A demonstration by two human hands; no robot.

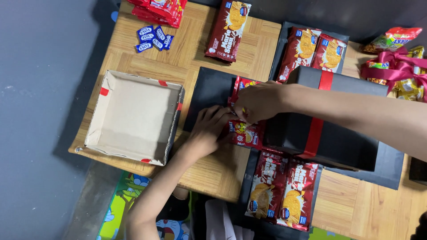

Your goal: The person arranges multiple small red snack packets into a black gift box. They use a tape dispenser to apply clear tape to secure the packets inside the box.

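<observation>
Hands meet over a red packet (245, 133) lying on a black flap (209, 91) beside the black box (342, 138) at the tabletop's (213, 173) middle. Left hand (209, 126) lies flat, fingers pressed together on the packet's edge. Right hand (258, 101) curls over it, fingers pinching its top. An open cardboard tray (133, 118) sits just left; biscuit packs (280, 189) lie near.
</observation>
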